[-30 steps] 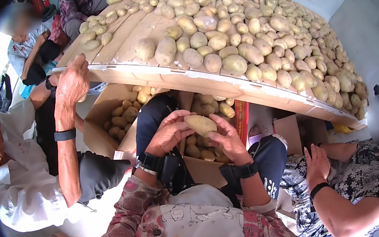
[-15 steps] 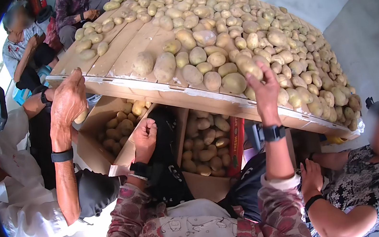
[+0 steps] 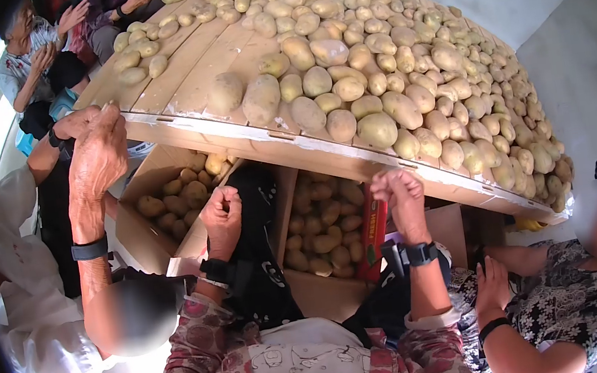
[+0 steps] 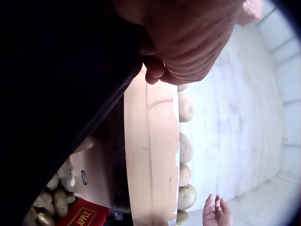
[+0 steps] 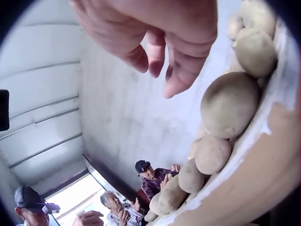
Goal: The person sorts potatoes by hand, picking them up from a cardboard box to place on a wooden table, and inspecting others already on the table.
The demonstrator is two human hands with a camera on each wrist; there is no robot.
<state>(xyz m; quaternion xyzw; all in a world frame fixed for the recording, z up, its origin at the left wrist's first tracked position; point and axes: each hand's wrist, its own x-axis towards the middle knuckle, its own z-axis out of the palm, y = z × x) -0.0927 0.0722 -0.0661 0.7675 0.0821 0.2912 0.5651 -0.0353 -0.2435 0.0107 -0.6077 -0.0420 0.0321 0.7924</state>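
My left hand (image 3: 223, 220) is raised in front of the tabletop's edge, above my dark-trousered leg, its fingers loosely curled around nothing. Likewise empty, my right hand (image 3: 400, 191) hangs at the front edge of the wooden tabletop (image 3: 241, 49), farther to the right. In the right wrist view its fingers (image 5: 181, 77) droop, bent and slightly spread, beside a large potato (image 5: 230, 106) in the row along the edge. Many potatoes (image 3: 376, 130) cover the tabletop, piled more thickly toward the right.
Below the tabletop stand a cardboard box (image 3: 138, 228) of potatoes and another open box (image 3: 321, 294) of potatoes with a red panel (image 3: 372, 237). A person (image 3: 37, 284) sits at left, their hand at the tabletop's corner; another (image 3: 550, 296) sits at right. Two more sit far left.
Both hands held a potato at first; then the right hand carried a potato up onto the pile. Now it has come back down without it, while the left hand stays apart and empty.
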